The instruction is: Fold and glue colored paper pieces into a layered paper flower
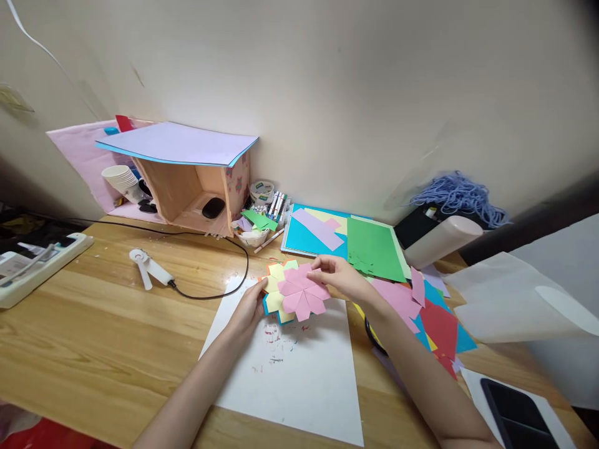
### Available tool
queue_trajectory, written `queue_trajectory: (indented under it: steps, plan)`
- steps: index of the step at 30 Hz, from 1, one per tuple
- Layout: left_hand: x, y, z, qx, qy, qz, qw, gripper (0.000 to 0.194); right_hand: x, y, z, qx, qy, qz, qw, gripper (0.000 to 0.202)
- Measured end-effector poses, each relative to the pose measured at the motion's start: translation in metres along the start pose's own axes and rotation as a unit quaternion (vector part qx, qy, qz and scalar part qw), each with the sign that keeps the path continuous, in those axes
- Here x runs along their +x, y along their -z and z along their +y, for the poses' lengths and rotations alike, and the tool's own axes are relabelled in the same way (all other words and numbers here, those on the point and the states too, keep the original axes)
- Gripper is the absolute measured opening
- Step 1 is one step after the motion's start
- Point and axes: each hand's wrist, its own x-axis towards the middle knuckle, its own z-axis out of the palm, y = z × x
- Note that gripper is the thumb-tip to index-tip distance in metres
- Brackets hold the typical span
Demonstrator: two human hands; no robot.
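Observation:
My left hand (250, 304) pinches the left edge of several layered paper flowers; a yellow paper flower (275, 289) lies uppermost there, with orange and blue edges showing behind it. Between the fingertips of my right hand (334, 274) is the upper right edge of a pink paper flower (304, 293), creased from its centre. The pink flower overlaps the right part of the yellow one. Both are held above a white sheet of paper (299, 386) with red and dark marks on it. How the layers are joined cannot be seen.
A hot glue gun (152, 269) with a black cable lies on the left. Behind stand an open box (187, 193) and a scrap bowl (253, 237). Green paper (377, 246) and coloured scraps (437, 324) lie on the right, near a phone (517, 415).

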Motion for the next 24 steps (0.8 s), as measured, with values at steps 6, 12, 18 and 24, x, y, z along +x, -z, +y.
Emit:
queue_trajectory:
  steps: [6,12,18,24]
  plan:
    - [-0.001,-0.002,-0.004,-0.004,0.011,-0.008,1.0,0.026,0.01,-0.012,0.018,-0.006,-0.01,0.021,1.0,0.031]
    - [-0.002,-0.004,-0.007,-0.017,0.002,-0.015,1.0,0.025,0.016,-0.013,0.031,-0.019,0.003,0.045,0.999,0.031]
    - [-0.003,-0.006,-0.007,-0.029,0.006,0.005,1.0,0.018,0.016,-0.017,0.035,-0.064,0.029,0.079,0.994,0.03]
    - [-0.003,-0.008,-0.006,-0.036,0.015,0.033,0.999,0.019,0.017,-0.02,0.04,-0.132,0.042,0.115,0.984,0.025]
